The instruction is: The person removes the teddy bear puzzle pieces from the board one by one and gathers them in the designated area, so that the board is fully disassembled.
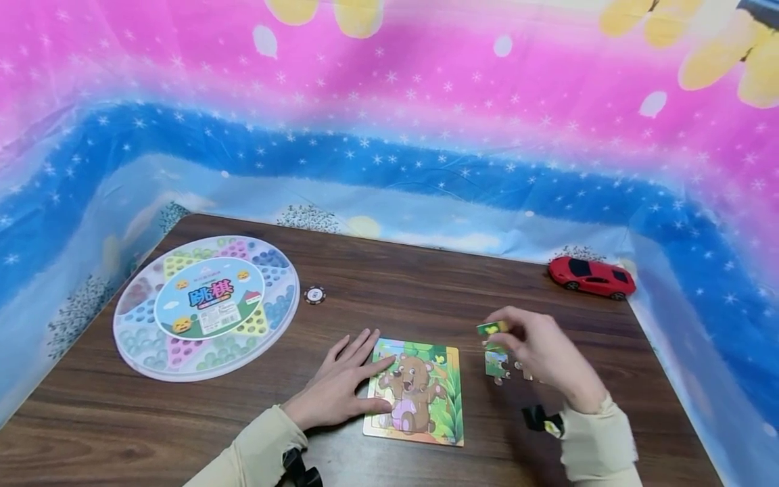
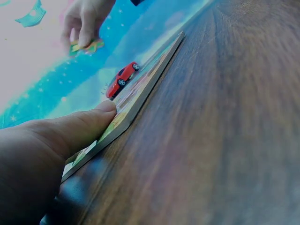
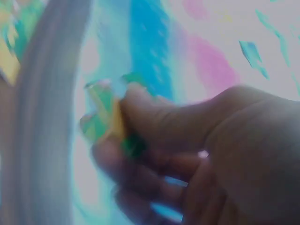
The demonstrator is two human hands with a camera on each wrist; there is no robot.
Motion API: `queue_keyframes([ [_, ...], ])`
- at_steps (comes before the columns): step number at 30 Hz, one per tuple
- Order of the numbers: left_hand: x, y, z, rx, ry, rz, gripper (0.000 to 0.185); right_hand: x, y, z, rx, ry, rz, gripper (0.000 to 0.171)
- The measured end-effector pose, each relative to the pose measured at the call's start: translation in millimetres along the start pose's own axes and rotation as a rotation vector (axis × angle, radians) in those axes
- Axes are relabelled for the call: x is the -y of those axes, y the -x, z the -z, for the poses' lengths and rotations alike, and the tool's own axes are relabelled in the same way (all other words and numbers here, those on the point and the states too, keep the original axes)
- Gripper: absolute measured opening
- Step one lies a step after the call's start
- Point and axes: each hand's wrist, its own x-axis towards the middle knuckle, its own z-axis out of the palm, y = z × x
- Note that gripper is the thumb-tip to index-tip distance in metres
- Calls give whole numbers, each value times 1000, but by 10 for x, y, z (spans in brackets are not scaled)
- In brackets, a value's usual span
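Observation:
A bear jigsaw puzzle (image 1: 420, 392) in a flat square board lies on the table. My left hand (image 1: 341, 389) rests over its left edge, fingers spread, with the thumb and index finger on the picture; in the left wrist view the thumb (image 2: 89, 126) touches the board's edge. To the right of the board, my right hand (image 1: 544, 348) pinches a green and yellow puzzle piece (image 1: 490, 329) above the table. The right wrist view is blurred, and the green piece (image 3: 101, 112) there may be more than one. Loose pieces (image 1: 497, 365) lie below that hand, partly hidden.
A round Chinese checkers set (image 1: 282, 338) with a clear cover stands on the left, and a poker chip (image 1: 315, 295) lies beside it. At the back right is a red toy car (image 1: 590, 276). Patterned cloth (image 1: 389, 155) hangs behind the wooden table (image 1: 389, 284).

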Motion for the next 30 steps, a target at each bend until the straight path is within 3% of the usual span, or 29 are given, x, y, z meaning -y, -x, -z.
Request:
queue_keyframes([
  [5,4,13,7,4,1,10,75,-269,164,326,-41,96,-138,18],
  [12,14,18,11,-8,-1,5,76,-724,336,560,40,116,-306,29],
  [19,13,9,6,-13,-5,0,75,-1049,368,547,159,15,-406,33],
  [27,-7,2,7,-4,-5,1,75,-1239,342,411,144,-64,-482,27],
  [30,-12,-2,9,-5,-5,-4,75,-1261,340,394,129,-16,-481,26],
])
